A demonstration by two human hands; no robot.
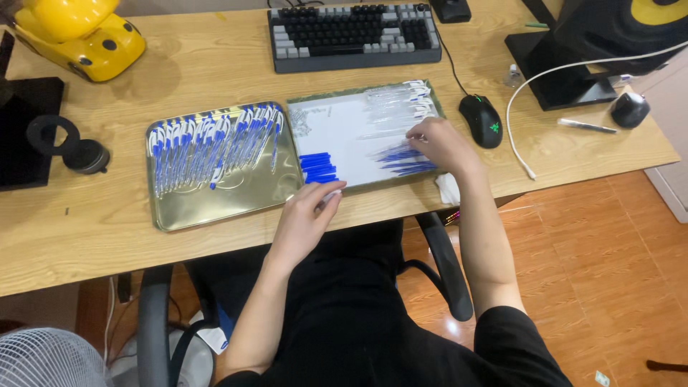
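Two shallow metal trays lie side by side on a wooden desk. The gold tray [215,197] on the left carries several assembled blue-and-white pens [215,143] in a row. The white-bottomed tray [337,125] on the right holds a pile of blue pen caps [317,167], clear pen barrels [401,104] and blue refills [405,161]. My left hand [309,208] rests at the near edge of the white tray, fingers pinched on a small white pen part. My right hand [442,143] lies over the blue refills, fingertips touching them.
A keyboard [355,34] sits behind the trays and a black mouse [481,120] to their right. A white cable [523,129] and a monitor base [566,72] are at the far right. A yellow toy car [82,36] and a black round object [72,147] stand at left.
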